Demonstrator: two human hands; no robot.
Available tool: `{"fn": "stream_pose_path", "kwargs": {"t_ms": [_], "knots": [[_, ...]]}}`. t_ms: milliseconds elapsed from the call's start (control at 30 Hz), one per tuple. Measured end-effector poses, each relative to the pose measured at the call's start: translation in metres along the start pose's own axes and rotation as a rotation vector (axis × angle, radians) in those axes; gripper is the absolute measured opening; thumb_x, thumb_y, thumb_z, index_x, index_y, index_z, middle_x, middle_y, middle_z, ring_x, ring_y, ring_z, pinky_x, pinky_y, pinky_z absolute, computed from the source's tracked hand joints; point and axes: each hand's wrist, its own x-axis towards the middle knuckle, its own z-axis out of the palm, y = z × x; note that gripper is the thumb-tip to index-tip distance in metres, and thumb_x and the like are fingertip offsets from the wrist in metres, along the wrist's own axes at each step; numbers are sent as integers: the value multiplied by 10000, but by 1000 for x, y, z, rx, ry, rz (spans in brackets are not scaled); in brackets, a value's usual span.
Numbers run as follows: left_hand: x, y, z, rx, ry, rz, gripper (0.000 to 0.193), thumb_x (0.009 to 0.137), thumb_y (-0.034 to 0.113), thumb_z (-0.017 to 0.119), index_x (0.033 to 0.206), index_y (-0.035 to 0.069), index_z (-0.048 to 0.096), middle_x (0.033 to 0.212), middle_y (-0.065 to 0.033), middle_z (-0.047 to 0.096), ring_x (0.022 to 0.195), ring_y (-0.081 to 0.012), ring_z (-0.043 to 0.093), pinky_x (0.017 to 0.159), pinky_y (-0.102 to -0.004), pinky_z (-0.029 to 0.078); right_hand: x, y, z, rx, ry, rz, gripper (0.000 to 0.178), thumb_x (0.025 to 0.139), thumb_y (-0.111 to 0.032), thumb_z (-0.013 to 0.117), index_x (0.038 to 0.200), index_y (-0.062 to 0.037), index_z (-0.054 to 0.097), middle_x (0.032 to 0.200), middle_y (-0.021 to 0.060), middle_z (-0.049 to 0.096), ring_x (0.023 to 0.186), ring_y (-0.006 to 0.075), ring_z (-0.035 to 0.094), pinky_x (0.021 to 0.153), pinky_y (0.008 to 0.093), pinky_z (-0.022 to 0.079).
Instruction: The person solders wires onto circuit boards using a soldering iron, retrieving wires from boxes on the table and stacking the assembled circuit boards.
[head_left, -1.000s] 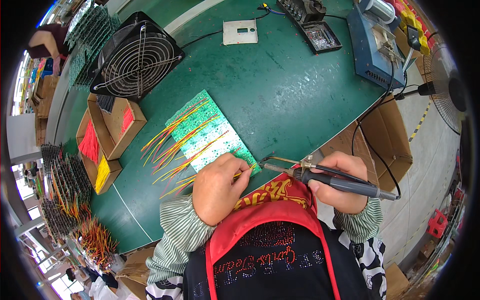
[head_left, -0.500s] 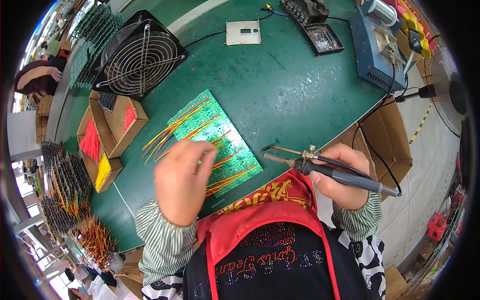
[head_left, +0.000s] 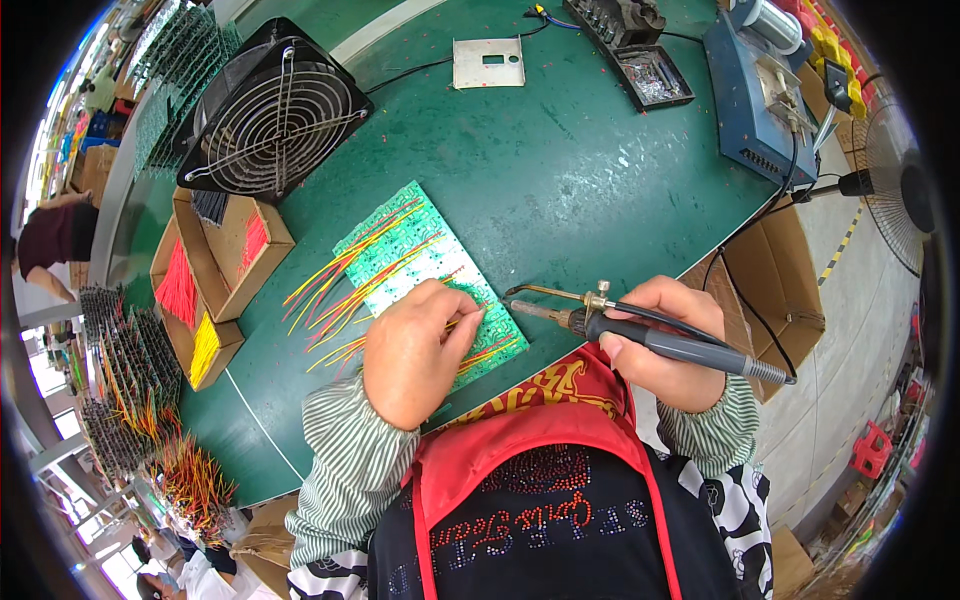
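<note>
A green circuit board [head_left: 410, 235] lies at an angle on the bench, with rows of thin red and yellow wires [head_left: 350, 290] running off its left side. Over the lower part of the board my left hand [head_left: 420, 350] is closed in a pinch on a thin wire; its fingertips cover the wire's end. My right hand [head_left: 670, 345] is wrapped round a soldering iron [head_left: 650, 340] with a curved metal feed tube [head_left: 545, 291] clamped along it. The iron's tip points left, close to the board's right edge and the left fingertips.
Cardboard trays [head_left: 225, 280] of red, yellow and dark wires stand left of the board, below a square black fan [head_left: 280, 125]. A blue solder feeder [head_left: 750, 110] with a reel is at the back right, near a black tool stand [head_left: 650, 75]. A white plate [head_left: 488, 63] lies at the back.
My left hand has moved right and onto the board, its fingers now pinched near the iron's tip. The soldering iron has shifted slightly left in my right hand.
</note>
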Motion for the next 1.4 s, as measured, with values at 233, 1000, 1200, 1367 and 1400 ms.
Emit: {"fn": "stream_pose_path", "kwargs": {"t_ms": [233,1000,1200,1367,1400], "knots": [[1,-3,1,-20,-10,17,86,764,41,694,808,6,629,732,-91,570,605,-192,565,545,-294,442,1,2,2,15,-3,2,165,720,-86,704,822,4,611,665,46,649,581,81,620,533,222,477],[-9,-12,-3,14,40,176,71,806,111,607,849,54,602,791,-107,560,737,-309,589,636,-398,480,-2,12,2,58,131,87,185,720,-122,700,814,0,598,654,35,612,565,96,563,542,239,449],[-61,-51,-58,427,-108,59,82,778,131,614,837,77,602,770,-86,542,738,-266,593,622,-377,485,2,5,6,218,148,213,177,733,-31,643,867,16,538,695,80,612,547,104,569,522,228,470],[-76,-11,-115,609,-24,18,159,722,155,625,871,102,642,804,-53,564,761,-239,586,561,-346,486,12,-1,13,213,119,192,164,748,5,618,878,18,519,699,97,615,538,109,570,509,223,472],[-74,11,-124,574,35,110,184,707,161,627,882,109,652,840,-39,578,777,-218,585,561,-322,491,16,-3,14,212,108,193,162,752,3,616,879,16,518,699,98,617,537,108,568,509,223,468]]}}
